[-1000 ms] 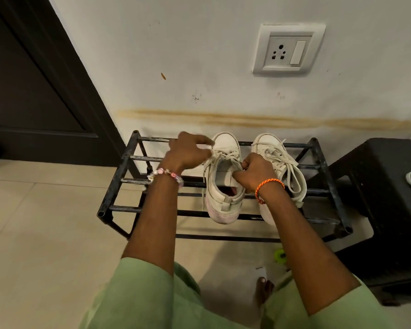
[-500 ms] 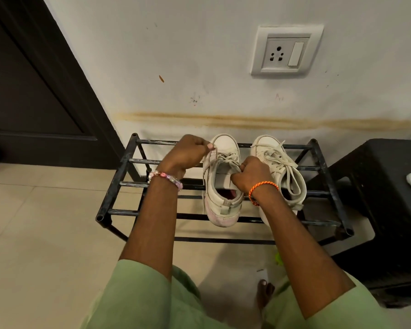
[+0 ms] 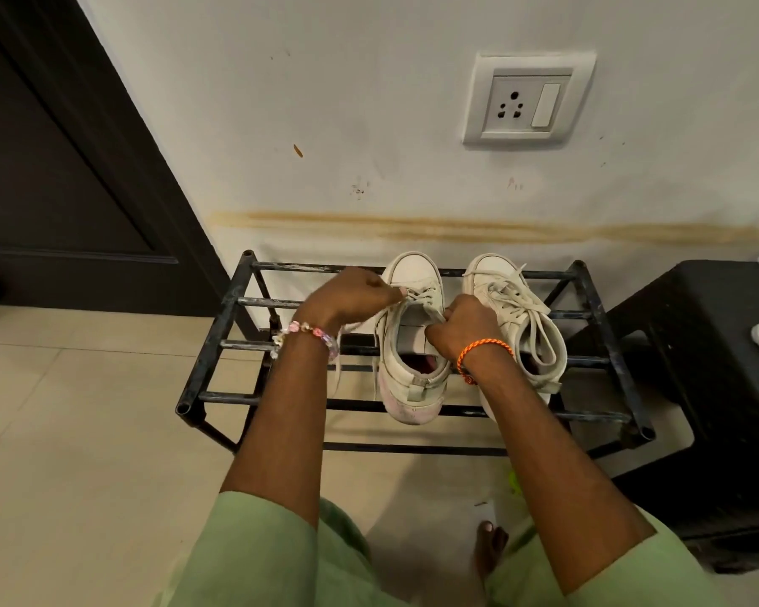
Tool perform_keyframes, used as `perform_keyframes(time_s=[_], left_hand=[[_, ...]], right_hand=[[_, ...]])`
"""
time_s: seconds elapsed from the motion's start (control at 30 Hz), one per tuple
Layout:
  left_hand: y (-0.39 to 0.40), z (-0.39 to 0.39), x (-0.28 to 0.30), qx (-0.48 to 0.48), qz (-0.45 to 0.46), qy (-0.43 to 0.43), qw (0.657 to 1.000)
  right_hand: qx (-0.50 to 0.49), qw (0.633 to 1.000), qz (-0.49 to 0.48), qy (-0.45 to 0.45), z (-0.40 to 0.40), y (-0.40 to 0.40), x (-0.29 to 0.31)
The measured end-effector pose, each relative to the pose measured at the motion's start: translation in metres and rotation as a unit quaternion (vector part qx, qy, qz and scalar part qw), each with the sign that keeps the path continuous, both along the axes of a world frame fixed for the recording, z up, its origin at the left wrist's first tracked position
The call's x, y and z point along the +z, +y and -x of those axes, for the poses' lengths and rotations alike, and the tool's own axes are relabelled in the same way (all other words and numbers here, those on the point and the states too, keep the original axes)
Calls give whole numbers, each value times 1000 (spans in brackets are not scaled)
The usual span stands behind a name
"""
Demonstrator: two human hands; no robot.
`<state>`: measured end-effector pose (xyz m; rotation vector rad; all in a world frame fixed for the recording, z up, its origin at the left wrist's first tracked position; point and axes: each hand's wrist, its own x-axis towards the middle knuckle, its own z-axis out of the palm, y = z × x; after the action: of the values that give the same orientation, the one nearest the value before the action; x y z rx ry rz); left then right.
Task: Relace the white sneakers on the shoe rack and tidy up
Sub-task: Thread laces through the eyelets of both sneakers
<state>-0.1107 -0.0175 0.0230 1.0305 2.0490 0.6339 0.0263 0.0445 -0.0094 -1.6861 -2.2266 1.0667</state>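
**Two hands lacing a white sneaker on a black metal shoe rack**

Seen from above, looking down along two bare forearms in pale green sleeves. Black metal shoe rack (image 3: pixel 220 343) of open bars, standing on beige floor tiles against a scuffed white wall. Two white sneakers side by side on the top bars, toes to the wall, heels hanging slightly over the front bar.

Left sneaker (image 3: pixel 413 378) being laced: tongue area open, laces threaded only near the toe. Left hand (image 3: pixel 351 297) just left of the shoe's toe end, fingers curled, grip closed in a pinch on one end of the white lace (image 3: pixel 417 295) and drawn out to the left. Beaded bracelet (image 3: pixel 310 335) on that wrist. Right hand (image 3: pixel 467 328) over the right edge of the same shoe, fingers curled tight, grip pinching the other lace end. Orange cord bracelet (image 3: pixel 485 350) on that wrist. Loose lace strands hanging down through the bars at the shoe's left side.

Right sneaker (image 3: pixel 507 300) fully laced, with long loops lying along its top, partly hidden behind the right wrist.

Dark door (image 3: pixel 62 168) at left. White socket and switch plate (image 3: pixel 526 102) on the wall above the shoes. Black stool (image 3: pixel 697 365) right of the rack. Bare toes (image 3: pixel 487 541) on the floor below.
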Motion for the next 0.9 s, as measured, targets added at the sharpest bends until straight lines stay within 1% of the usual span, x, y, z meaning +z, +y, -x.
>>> perform_keyframes(time_s=[0.07, 0.2, 0.33, 0.4, 0.47, 0.53, 0.67, 0.73, 0.77, 0.83, 0.9], left_hand=[[2, -1, -10, 7, 4, 0, 1000], [5, -2, -17, 45, -46, -32, 997], [4, -3, -15, 38, -79, -114, 990], [4, -3, -15, 37, -91, -134, 986], [5, -4, -14, 69, -100, -154, 981], [7, -2, -14, 112, -100, -193, 970], [3, -1, -12, 120, -45, -143, 981], [0, -2, -18, 135, -30, -136, 981], [-1, -2, -23, 130, -31, -118, 984], [0, -2, -31, 95, -44, -54, 993], [0, -3, -32, 67, -64, 41, 995]], right_hand=[[0, 1000, -4, -4, 0, 0, 1], [-1, 1000, -6, -5, 1, -2, 0], [-13, 1000, -8, -9, -1, -2, 1], [-19, 1000, -9, -11, -2, -2, 2], [-24, 1000, -11, -11, -2, -2, 1], [-22, 1000, -10, -9, -1, -4, 1], [-16, 1000, -10, -11, 1, -5, 1], [-11, 1000, -9, -14, 2, -3, 0], [-7, 1000, -9, -15, 2, -3, 0], [2, 1000, -10, -17, 3, -2, 0], [9, 1000, -9, -15, 2, -2, 1]])
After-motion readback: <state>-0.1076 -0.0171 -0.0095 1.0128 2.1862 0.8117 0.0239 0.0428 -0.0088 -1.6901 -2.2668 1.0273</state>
